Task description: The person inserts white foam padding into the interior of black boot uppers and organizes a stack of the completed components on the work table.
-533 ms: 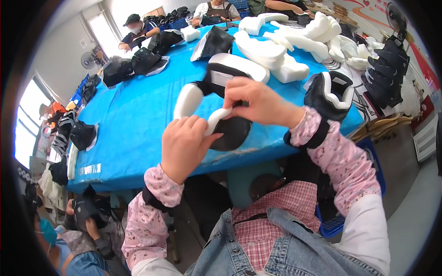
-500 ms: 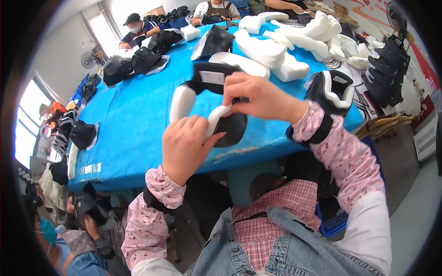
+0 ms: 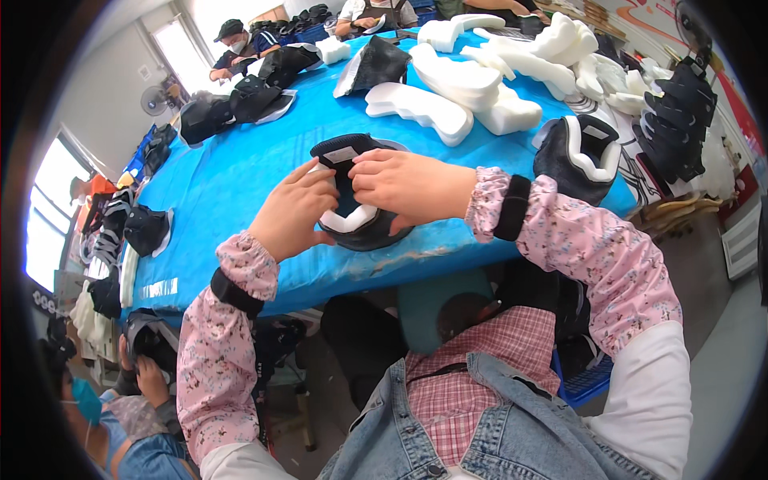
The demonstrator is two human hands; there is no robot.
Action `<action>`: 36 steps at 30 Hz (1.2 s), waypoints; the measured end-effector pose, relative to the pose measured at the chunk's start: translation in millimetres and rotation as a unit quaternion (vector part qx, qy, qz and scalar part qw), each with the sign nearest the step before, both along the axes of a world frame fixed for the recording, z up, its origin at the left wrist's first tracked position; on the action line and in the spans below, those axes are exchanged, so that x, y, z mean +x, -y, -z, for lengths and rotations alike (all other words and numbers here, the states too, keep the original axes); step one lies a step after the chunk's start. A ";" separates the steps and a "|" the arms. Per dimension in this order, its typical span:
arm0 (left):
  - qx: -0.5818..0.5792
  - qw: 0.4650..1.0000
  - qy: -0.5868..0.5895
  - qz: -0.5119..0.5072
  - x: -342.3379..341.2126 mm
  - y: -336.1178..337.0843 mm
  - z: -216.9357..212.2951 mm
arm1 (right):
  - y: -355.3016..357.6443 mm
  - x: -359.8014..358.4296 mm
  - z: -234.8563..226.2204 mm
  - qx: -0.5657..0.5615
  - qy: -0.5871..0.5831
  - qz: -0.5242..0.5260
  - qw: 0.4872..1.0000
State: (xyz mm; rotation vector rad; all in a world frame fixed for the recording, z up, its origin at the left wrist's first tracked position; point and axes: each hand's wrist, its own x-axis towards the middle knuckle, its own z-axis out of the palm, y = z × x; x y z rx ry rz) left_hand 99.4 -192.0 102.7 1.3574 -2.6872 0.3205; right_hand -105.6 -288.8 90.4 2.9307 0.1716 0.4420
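Note:
A black shoe upper rests near the table's front edge, its opening facing up and its tongue at the far side. A white foam strip curves along the inside of the collar at the near end. My left hand grips the left rim, fingertips at the foam and thumb toward the near end. Over the right rim lies my right hand, fingers bent into the opening and thumb down the outside. The foam along both sides is largely hidden by my hands.
A blue-covered table spreads ahead. Several white foam pieces lie beyond my hands. Another padded black upper stands at the right, beside a stack of black uppers. More uppers sit far left. Other people work around the table.
The upper has come down onto the table and turned opening-up. The foam strip, stretched out loosely before, now sits folded inside the collar. Both hands have moved to its rims.

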 end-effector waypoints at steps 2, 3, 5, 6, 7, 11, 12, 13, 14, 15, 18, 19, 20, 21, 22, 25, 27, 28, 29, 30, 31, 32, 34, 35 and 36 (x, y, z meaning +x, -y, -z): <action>-0.004 0.999 -0.025 0.026 5.9 2.6 9.0 | 6.3 7.8 10.0 0.016 -0.005 -0.006 1.000; -0.004 0.999 -0.026 0.025 10.0 2.5 14.9 | 9.4 8.4 14.9 0.023 0.007 -0.012 1.000; -0.071 0.997 0.018 0.012 19.0 0.6 30.8 | 13.7 9.4 23.9 0.035 0.017 -0.025 0.999; -0.123 0.992 -0.007 -0.003 21.1 0.6 44.7 | 14.1 6.9 27.3 0.030 0.035 -0.015 0.999; -0.123 0.992 -0.006 -0.006 22.5 0.3 48.9 | 13.3 6.1 28.6 0.026 0.055 -0.006 0.998; -0.132 0.991 0.002 -0.032 16.1 -4.8 46.1 | 16.9 6.4 28.0 0.009 0.062 -0.013 0.998; -0.128 0.990 -0.046 -0.028 10.7 -7.9 40.0 | 17.7 3.0 27.3 0.007 0.061 -0.014 0.998; -0.129 0.990 -0.046 -0.029 11.2 -14.1 36.5 | 15.3 0.4 26.8 0.041 0.043 -0.007 0.998; -0.138 0.986 -0.079 -0.051 12.2 -20.9 34.1 | 14.0 -2.1 25.9 0.074 0.025 0.000 0.997; -0.147 0.980 -0.111 -0.073 13.8 -26.9 32.7 | 13.7 -3.9 24.7 0.074 0.025 -0.001 0.997; -0.129 0.987 -0.050 -0.077 22.8 -38.4 34.9 | 10.6 -4.8 23.3 0.091 0.003 0.001 0.996; -0.138 0.987 -0.032 -0.082 22.9 -38.4 35.0 | 9.6 -4.7 22.1 0.089 -0.001 -0.007 0.996; -0.142 0.986 -0.022 -0.086 19.4 -34.7 31.0 | 8.9 -3.2 22.7 0.088 0.018 -0.008 0.996; -0.143 0.985 -0.025 -0.094 18.2 -28.9 26.8 | 8.9 -1.3 23.3 0.088 0.037 -0.009 0.995; -0.127 0.991 -0.005 -0.048 16.4 -19.6 21.3 | 9.8 -1.1 21.7 0.105 0.028 -0.011 0.994; -0.128 0.991 0.017 0.038 18.9 -0.2 13.3 | 9.1 8.5 22.7 0.091 -0.016 -0.001 0.996; -0.056 0.991 0.123 0.002 23.4 3.2 17.0 | 4.7 14.0 33.1 0.052 0.002 -0.003 0.999; -0.071 0.993 0.095 0.006 25.6 4.6 26.0 | 5.9 11.8 38.1 0.036 0.021 0.006 0.999; -0.072 0.993 0.095 0.008 25.9 3.8 34.0 | 5.8 11.8 38.3 0.018 0.044 0.015 0.999; -0.134 0.989 0.059 0.007 25.4 0.3 42.6 | 7.0 11.8 37.0 0.017 0.045 0.016 0.999; -0.192 0.981 0.022 0.008 23.1 -4.3 46.8 | 5.7 13.1 33.6 0.004 0.023 0.030 0.999; -0.175 0.984 0.009 -0.009 22.4 -8.0 49.3 | 3.7 14.9 30.3 -0.008 0.002 0.043 0.999; -0.146 0.989 0.007 -0.028 18.5 -19.9 42.6 | -3.0 19.1 21.8 -0.011 -0.011 0.055 0.998; -0.118 0.992 0.003 -0.050 14.3 -24.4 38.0 | -6.3 21.0 18.6 -0.014 -0.024 0.065 0.998; -0.119 0.992 0.002 -0.050 10.2 -23.7 38.0 | -8.2 22.8 18.8 -0.011 -0.023 0.067 0.997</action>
